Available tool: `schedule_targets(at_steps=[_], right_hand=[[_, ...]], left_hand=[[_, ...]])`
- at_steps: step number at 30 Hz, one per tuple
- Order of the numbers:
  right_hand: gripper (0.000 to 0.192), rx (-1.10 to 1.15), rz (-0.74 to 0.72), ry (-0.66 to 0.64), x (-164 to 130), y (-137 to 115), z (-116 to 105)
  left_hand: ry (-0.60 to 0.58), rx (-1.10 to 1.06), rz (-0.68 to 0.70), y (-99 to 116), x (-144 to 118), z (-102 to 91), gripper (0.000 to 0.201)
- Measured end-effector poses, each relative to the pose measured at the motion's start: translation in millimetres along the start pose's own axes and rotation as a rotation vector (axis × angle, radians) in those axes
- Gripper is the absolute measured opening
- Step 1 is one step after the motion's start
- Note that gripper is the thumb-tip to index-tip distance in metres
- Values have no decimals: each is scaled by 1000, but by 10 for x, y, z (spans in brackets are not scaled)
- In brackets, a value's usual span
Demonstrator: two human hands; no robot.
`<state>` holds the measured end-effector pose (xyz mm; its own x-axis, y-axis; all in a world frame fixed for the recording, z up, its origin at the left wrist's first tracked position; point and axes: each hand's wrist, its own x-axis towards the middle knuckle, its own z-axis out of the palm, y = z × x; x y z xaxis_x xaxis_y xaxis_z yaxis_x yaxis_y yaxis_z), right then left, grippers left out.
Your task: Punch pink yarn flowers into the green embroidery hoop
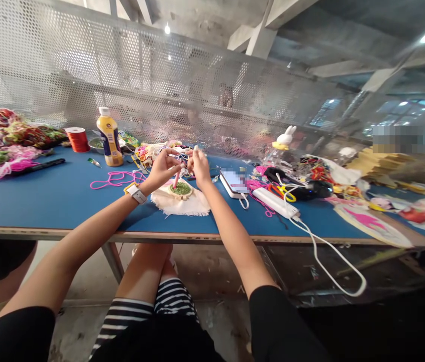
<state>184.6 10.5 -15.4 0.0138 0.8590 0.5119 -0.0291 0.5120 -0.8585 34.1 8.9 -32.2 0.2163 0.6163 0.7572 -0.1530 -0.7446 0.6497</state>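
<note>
Both hands are raised close together above a small round embroidery hoop (181, 189), which is filled with green loops and set in white cloth (167, 203) with a frayed edge. My left hand (164, 170), with a pale watch on its wrist, has its fingers bent and pressed together towards the other hand. My right hand (199, 168) is closed in a pinch, thumb up. Whatever lies between the fingertips is too small to make out. Below the left fingers a slim pink piece (177, 179) reaches down to the green loops; whether it is yarn or a tool I cannot tell.
Pink cord (116, 178), a yellow bottle (109, 138) and a red spool (77, 139) are to the left, yarn heaps (16, 133) beyond. To the right are a phone (234, 182), a white power strip (276, 202) with a hanging cable, and another hoop (373, 223).
</note>
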Motion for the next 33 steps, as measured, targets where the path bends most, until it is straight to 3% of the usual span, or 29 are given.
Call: schedule_targets(at_steps=[3,6,8,10,14,22,33], right_hand=[[41,2,48,-224,10,-62,-144],[55,0,127,-541,-13,-56,-222],[58,-7,172,-614,-31,3,-204],[50,-6,184,-595,-41,81,-155],[40,-14,178,-539,-41,165,-102],[34,-45,189,-500,-42,146,-105],[38,1,165,-534,-64,146,-44]], left_hand=[[15,-51,-27,-32,12,-27,43],[6,-90,-49,-42,12,-44,44],[-16,-77,-46,-30,6,-48,41],[-19,-11,-6,-6,1,-48,38],[104,126,120,58,15,-57,33],[188,-170,31,155,89,-104,40],[-29,-45,-12,205,18,-71,41]])
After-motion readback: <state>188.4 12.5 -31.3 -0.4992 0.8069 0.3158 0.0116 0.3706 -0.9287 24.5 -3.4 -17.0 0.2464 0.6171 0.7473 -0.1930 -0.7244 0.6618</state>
